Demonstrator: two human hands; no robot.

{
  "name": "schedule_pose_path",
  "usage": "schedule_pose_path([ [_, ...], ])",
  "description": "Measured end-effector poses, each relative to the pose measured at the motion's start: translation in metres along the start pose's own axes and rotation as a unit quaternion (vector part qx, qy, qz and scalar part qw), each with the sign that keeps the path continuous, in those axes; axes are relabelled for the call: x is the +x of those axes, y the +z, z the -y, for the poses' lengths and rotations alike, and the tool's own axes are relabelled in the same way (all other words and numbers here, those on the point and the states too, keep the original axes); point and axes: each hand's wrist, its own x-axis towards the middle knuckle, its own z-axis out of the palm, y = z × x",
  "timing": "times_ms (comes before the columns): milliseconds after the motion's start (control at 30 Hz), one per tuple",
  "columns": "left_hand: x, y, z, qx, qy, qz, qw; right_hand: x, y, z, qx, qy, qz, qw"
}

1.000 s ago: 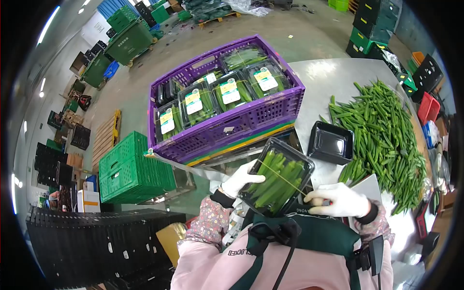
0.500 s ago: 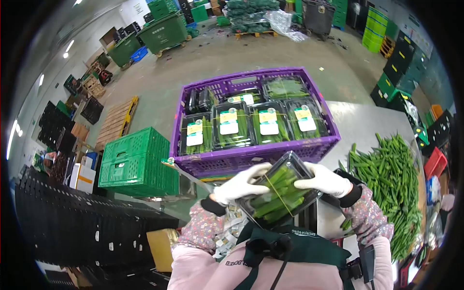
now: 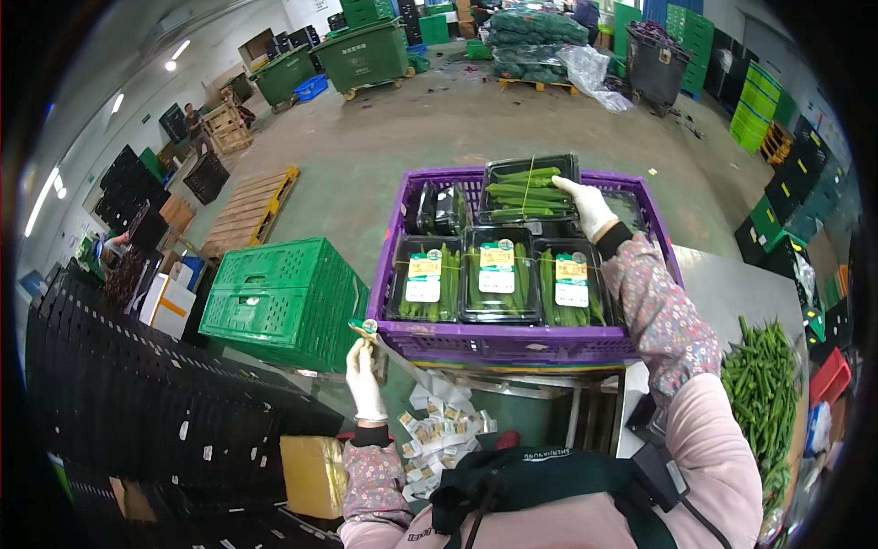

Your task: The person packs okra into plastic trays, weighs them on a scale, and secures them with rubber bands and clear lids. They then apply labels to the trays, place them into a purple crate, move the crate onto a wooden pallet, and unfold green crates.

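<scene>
My right hand (image 3: 587,205), in a white glove, grips the right side of a clear-lidded pack of okra (image 3: 529,194) over the back of the purple crate (image 3: 512,340). A thin yellow band runs around this pack. Below it in the crate lie labelled okra packs (image 3: 497,274) in a row. My left hand (image 3: 363,380), also gloved, is raised left of the crate, its fingertips at a small round label (image 3: 369,327) at the end of a strip. Its fingers are close together.
Green crates (image 3: 274,306) stand left of the purple one. Loose okra (image 3: 759,393) lies on the metal table (image 3: 732,284) at right. Label scraps (image 3: 444,430) litter the space below. Black crates (image 3: 137,421) fill the lower left. A person (image 3: 194,126) stands far back left.
The okra pack has moved from in front of my body to above the crate's back, now in my right hand only. My left hand has let go and moved left to the label. The view has shifted.
</scene>
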Motion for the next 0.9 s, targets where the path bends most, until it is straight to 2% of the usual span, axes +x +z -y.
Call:
schedule_pose_path([
  [67, 0.007, 0.006, 0.009, -0.027, 0.02, 0.024, 0.999, 0.026, 0.006, -0.015, -0.006, 0.049, -0.012, 0.999],
  [100, 0.009, 0.007, 0.014, -0.025, 0.019, 0.026, 0.999, 0.057, -0.005, -0.042, -0.035, 0.014, -0.001, 0.999],
  [167, 0.013, 0.012, 0.013, -0.029, 0.014, 0.001, 0.999, 0.073, -0.008, -0.059, -0.241, 0.001, -0.056, 0.969],
  [200, 0.016, 0.015, 0.011, -0.032, 0.008, -0.02, 0.999, 0.07, 0.0, -0.049, -0.447, 0.02, -0.123, 0.886],
  [233, 0.018, 0.017, 0.004, -0.031, 0.01, -0.022, 0.999, 0.036, 0.021, -0.02, -0.569, -0.01, -0.085, 0.818],
  [300, 0.018, 0.02, -0.012, -0.031, -0.056, -0.008, 0.998, 0.022, 0.033, -0.024, -0.641, -0.185, -0.254, 0.7],
  [333, 0.029, 0.018, 0.006, 0.03, 0.063, -0.023, 0.997, 0.019, 0.031, -0.016, -0.644, -0.235, -0.219, 0.694],
  [367, 0.021, 0.021, -0.016, 0.054, 0.063, 0.008, 0.996, 0.021, 0.026, -0.017, -0.645, -0.235, -0.219, 0.694],
  [433, 0.031, 0.012, -0.019, -0.035, 0.031, 0.038, 0.998, 0.03, 0.018, -0.022, -0.627, -0.407, -0.118, 0.654],
  [500, 0.034, 0.008, -0.037, 0.041, 0.054, 0.077, 0.995, 0.034, 0.02, -0.023, -0.605, -0.409, -0.068, 0.68],
  [567, 0.04, -0.004, -0.049, 0.044, 0.013, 0.128, 0.991, 0.039, 0.024, -0.026, -0.622, -0.402, -0.016, 0.672],
  [600, 0.037, -0.003, -0.059, 0.056, 0.006, 0.125, 0.991, 0.047, 0.022, -0.039, -0.669, -0.387, 0.017, 0.634],
  [633, 0.037, -0.004, -0.067, 0.096, -0.022, 0.115, 0.989, 0.051, 0.018, -0.052, -0.713, -0.297, 0.078, 0.631],
  [700, 0.036, -0.01, -0.083, 0.187, 0.042, 0.148, 0.97, 0.051, 0.015, -0.058, -0.711, -0.246, 0.118, 0.648],
  [733, 0.031, -0.012, -0.087, 0.202, 0.047, 0.12, 0.971, 0.054, 0.011, -0.058, -0.705, -0.28, 0.103, 0.643],
  [767, 0.013, 0.004, -0.109, 0.215, 0.054, 0.093, 0.971, 0.047, 0.014, -0.053, -0.708, -0.335, 0.043, 0.62],
  [800, -0.011, 0.026, -0.137, 0.214, 0.058, 0.089, 0.971, 0.038, 0.018, -0.04, -0.645, -0.358, 0.059, 0.672],
  [833, -0.023, 0.038, -0.143, 0.201, 0.1, 0.088, 0.971, 0.023, 0.026, -0.022, -0.578, -0.376, 0.072, 0.721],
  [867, -0.034, 0.044, -0.147, 0.218, 0.085, 0.113, 0.966, -0.011, 0.042, 0.007, -0.513, -0.312, 0.134, 0.789],
  [900, -0.044, 0.052, -0.15, 0.234, 0.068, 0.137, 0.96, -0.03, 0.048, 0.006, -0.454, -0.319, 0.187, 0.811],
])
